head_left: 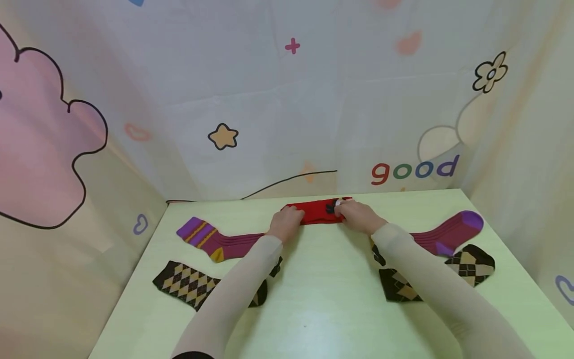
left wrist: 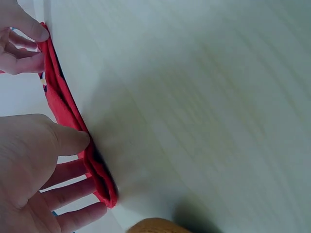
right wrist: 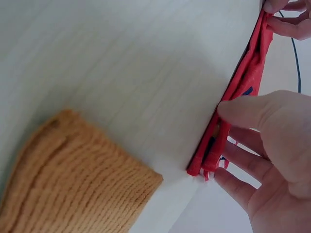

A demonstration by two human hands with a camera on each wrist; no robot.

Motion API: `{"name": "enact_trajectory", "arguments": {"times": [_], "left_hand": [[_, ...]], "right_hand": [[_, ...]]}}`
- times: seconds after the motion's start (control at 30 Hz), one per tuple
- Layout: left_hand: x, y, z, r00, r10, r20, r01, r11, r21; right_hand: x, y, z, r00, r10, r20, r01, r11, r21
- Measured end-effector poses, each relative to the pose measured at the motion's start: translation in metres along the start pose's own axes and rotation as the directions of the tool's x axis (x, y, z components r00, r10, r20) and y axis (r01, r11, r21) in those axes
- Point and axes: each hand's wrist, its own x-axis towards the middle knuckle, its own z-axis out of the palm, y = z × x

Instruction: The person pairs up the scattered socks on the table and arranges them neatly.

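Observation:
A red sock (head_left: 317, 212) with a dark printed figure near its right end lies crosswise at the back of the table, its layers showing along the edge in the right wrist view. My left hand (head_left: 287, 223) pinches its left end, thumb on the near side and fingers behind. At the other end, my right hand (head_left: 358, 215) pinches the sock the same way, partly covering the print. Both hands show in the left wrist view, thumbs pressed against the red fabric (left wrist: 63, 104).
A purple sock with yellow stripes (head_left: 237, 245) and an argyle sock (head_left: 186, 284) lie on the left. On the right are another purple sock (head_left: 448, 234) and argyle fabric (head_left: 471, 264), partly under my sleeve. A mustard ribbed cuff (right wrist: 87, 179) sits near my right wrist. A printed curtain (head_left: 269, 109) hangs behind.

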Motion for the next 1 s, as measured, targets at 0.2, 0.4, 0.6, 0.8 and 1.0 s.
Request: {"name": "enact_trajectory", "arguments": {"times": [0.2,0.4,0.6,0.8,1.0], "left_hand": [[0.001,0.002,-0.004,0.999,-0.040,0.018,0.040,0.999,-0.027],[0.002,0.003,-0.001,0.997,-0.060,0.046,0.063,0.996,-0.067],[0.003,0.001,0.004,0.997,-0.060,0.053,0.065,0.993,-0.101],[0.005,-0.002,0.005,0.995,-0.064,0.078,0.073,0.991,-0.115],[0.008,-0.002,0.003,0.993,-0.078,0.087,0.090,0.987,-0.136]], "right_hand": [[0.005,0.001,0.002,0.999,0.041,0.016,-0.041,0.999,0.030],[0.009,0.006,0.006,0.998,0.064,-0.010,-0.064,0.998,0.017],[0.011,0.012,0.011,0.994,0.109,0.011,-0.109,0.994,0.024],[0.010,0.013,0.009,0.976,0.191,0.108,-0.199,0.977,0.071],[0.011,0.012,0.005,0.963,0.220,0.156,-0.236,0.967,0.093]]}}
